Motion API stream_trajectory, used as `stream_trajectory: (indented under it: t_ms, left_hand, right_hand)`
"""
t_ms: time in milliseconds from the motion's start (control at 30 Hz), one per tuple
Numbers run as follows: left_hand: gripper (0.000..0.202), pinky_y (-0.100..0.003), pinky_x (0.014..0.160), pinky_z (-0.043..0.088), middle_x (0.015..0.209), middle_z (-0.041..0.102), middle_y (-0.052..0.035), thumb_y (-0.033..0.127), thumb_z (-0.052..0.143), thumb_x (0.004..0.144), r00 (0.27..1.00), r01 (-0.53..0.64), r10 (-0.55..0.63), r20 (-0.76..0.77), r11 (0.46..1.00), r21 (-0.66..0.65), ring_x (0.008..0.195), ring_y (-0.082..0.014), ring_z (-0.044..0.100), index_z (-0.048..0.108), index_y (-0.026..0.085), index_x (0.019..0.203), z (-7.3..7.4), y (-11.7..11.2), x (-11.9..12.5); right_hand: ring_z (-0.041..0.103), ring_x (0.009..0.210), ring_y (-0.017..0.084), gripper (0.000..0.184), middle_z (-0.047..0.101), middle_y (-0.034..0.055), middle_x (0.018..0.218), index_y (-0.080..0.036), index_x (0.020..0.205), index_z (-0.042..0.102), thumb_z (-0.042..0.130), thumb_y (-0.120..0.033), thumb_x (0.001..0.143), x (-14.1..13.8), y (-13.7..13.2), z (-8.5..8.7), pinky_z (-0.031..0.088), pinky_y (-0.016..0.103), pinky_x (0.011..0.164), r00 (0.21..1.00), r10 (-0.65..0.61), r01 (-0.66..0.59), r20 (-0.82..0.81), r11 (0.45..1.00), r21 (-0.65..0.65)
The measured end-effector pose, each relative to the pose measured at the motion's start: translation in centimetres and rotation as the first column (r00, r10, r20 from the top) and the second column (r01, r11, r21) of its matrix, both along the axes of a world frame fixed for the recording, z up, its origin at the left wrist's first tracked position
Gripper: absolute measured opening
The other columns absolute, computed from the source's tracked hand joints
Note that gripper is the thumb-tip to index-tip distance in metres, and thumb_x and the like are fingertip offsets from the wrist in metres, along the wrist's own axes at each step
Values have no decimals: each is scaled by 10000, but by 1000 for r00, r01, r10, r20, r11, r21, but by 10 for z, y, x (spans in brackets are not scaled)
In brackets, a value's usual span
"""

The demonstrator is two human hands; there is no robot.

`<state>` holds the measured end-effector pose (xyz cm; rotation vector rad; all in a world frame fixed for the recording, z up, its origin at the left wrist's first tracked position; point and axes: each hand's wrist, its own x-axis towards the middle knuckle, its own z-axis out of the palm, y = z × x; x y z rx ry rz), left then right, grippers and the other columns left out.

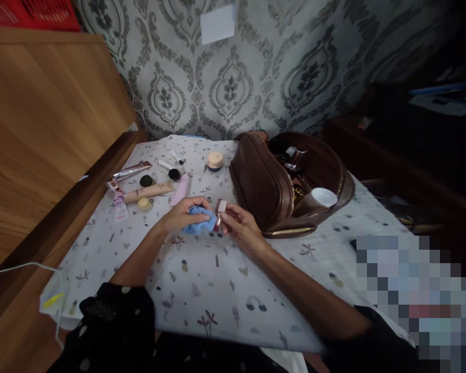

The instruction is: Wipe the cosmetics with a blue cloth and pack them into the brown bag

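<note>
Cloth (199,224) is lying bunched in the grasp of the left hand (181,213) above the sheet (225,274), beside a small case (221,205) the right hand (244,231) is pinching, apparently leaving its cloth-facing side free.

Free tablecloth (200,280) nearside, bag (262,181) rightward

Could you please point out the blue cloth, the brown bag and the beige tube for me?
Blue cloth (198,227): head view, on its bunched lower part.
Brown bag (255,187): head view, on its leather side panel.
Beige tube (149,191): head view, on the middle of its body.
</note>
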<state>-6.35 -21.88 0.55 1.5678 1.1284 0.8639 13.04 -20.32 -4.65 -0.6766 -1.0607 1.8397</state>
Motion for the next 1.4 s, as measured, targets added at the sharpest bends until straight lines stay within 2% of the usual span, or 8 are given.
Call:
stream_trajectory:
  t_ms: [167, 533, 667, 767, 1000, 1167, 1300, 1400]
  left_hand:
    - [271, -210, 594, 442, 770, 640, -17, 412, 724, 758, 947, -316, 301, 114, 938, 145, 659, -125, 544, 657, 167, 853, -8, 0, 12]
    - [236, -228, 628, 468, 786, 670, -30, 364, 757, 738, 995, 101, -101, 1, 993, -63, 694, -144, 594, 697, 170, 859, -6, -2, 5]
    - [257, -221, 611, 456, 784, 657, -27, 394, 743, 747, 996, -70, 68, 62, 997, 26, 667, -132, 571, 675, 168, 846, -6, -1, 8]
    - [263, -222, 630, 460, 787, 650, -28, 405, 733, 753, 978, -208, 200, 65, 969, 136, 695, -140, 571, 666, 166, 839, -7, -1, 13]
    - [218, -244, 680, 473, 797, 667, -22, 371, 721, 760, 998, -43, 47, -46, 995, 92, 728, -161, 604, 675, 176, 847, -10, 4, 1]
    - [216, -228, 610, 444, 740, 648, -14, 377, 726, 759, 996, -21, 24, -90, 999, 32, 664, -147, 577, 683, 181, 838, -7, 4, -7]
    - [236, -235, 658, 467, 815, 669, -32, 387, 726, 762, 988, -156, 156, 10, 976, 149, 723, -154, 598, 676, 172, 847, 1, -2, 6]
    - [210, -241, 690, 468, 826, 672, -30, 363, 715, 768, 989, -147, 150, -3, 970, 195, 743, -156, 598, 678, 170, 843, 3, -4, 14]
  right_hand:
    - [397, 419, 43, 462, 562, -65, 621, -168, 970, 621, 829, -475, 694, 0, -2, -4, 270, 203, 411, 994, 86, -87, 70, 996, 9]
    - [370, 400, 35, 482, 536, -101, 552, -204, 891, 527, 847, -481, 660, 1, 2, -3, 246, 169, 387, 1000, -9, 10, 25, 1000, -24]
    - [389, 350, 30, 515, 622, -75, 612, -205, 882, 514, 849, -515, 643, 0, 2, -7, 250, 166, 346, 997, 19, -20, 75, 1000, 16]
    - [532, 427, 65, 476, 686, -21, 721, -182, 945, 584, 845, -475, 675, 0, 0, -8, 398, 187, 400, 991, 98, -103, 89, 993, 56]
    - [698, 663, 149, 529, 718, 14, 738, -151, 1110, 650, 844, -429, 704, 3, 0, -8, 588, 288, 640, 989, 144, -145, 28, 989, 40]
    - [675, 598, 131, 500, 710, 8, 701, -159, 1076, 648, 828, -455, 716, 4, 1, -5, 564, 250, 572, 991, 110, -115, 80, 991, 67]
    - [537, 428, 68, 405, 676, -11, 651, -164, 816, 605, 832, -475, 688, 4, 1, -5, 401, 182, 392, 985, 52, -74, 162, 989, 128]
    - [488, 398, 60, 429, 677, -11, 627, -165, 856, 604, 839, -470, 668, 3, 2, -7, 333, 176, 360, 980, 52, -83, 194, 985, 154]
